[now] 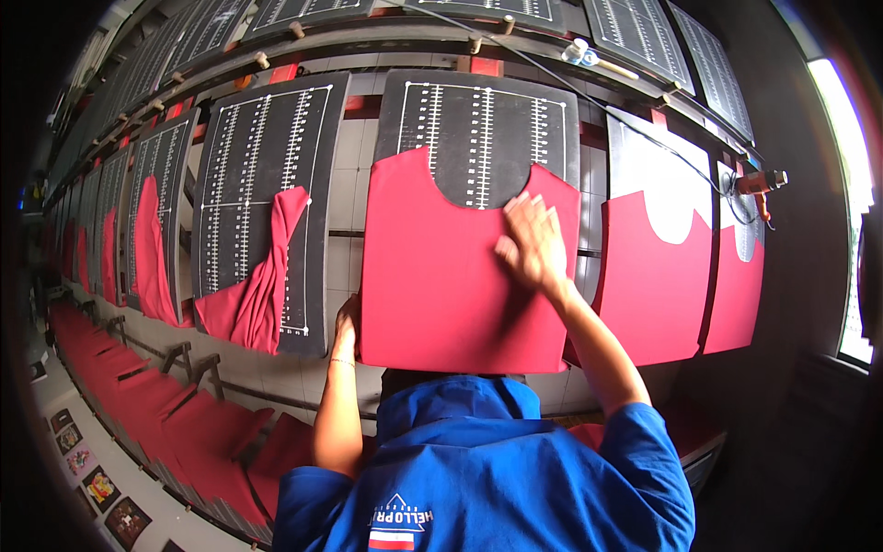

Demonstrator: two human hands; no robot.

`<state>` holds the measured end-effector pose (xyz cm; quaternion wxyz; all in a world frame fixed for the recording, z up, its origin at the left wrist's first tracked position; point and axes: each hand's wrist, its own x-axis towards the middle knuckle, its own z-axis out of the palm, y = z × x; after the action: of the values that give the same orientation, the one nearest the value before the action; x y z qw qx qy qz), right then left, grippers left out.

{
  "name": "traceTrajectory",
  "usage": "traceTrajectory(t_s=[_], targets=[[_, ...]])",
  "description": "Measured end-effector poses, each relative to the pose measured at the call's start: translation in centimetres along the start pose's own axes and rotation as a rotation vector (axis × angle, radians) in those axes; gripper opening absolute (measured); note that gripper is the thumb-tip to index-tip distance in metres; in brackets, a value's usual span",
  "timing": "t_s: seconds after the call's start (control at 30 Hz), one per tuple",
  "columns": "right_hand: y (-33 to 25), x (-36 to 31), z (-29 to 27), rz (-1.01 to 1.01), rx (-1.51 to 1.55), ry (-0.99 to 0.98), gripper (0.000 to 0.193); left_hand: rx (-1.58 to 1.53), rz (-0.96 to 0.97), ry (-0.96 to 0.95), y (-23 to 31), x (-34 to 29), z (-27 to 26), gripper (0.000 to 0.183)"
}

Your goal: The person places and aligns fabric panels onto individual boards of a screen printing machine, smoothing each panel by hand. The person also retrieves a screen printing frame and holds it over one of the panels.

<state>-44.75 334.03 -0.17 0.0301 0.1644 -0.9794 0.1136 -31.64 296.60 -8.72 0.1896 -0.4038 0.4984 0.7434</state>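
Observation:
A red cut fabric panel (451, 285) with a scooped neckline lies smooth over a dark board (441, 120) marked with white ruled lines. My right hand (536, 241) rests on the panel just below the neckline, its fingers stretched out and holding nothing. Beside the board's lower left edge is my left hand (348, 322); its fingers are mostly hidden, so its grip does not show. On the board to the left, another red fabric piece (258, 304) lies bunched and folded.
A red panel (655, 285) covers the lower part of the board to the right. A heat-gun-like tool (762, 182) with a cable hangs at the far right. A rail (368, 60) runs behind the boards. More red pieces (184, 414) lie on a lower row at the left.

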Motion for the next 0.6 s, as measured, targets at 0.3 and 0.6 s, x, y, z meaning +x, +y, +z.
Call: traceTrajectory(t_s=[0.3, 0.6], targets=[[-13.3, -7.3, 4.6, -0.921, 0.451, -0.539, 0.074, 0.030, 0.280, 0.015, -3.3, 1.4, -3.3, 0.022], [-14.4, 16.7, 7.4, -0.382, 0.098, 0.081, 0.084, 0.727, 0.807, 0.560, 7.1, -7.0, 0.9, 0.033]])
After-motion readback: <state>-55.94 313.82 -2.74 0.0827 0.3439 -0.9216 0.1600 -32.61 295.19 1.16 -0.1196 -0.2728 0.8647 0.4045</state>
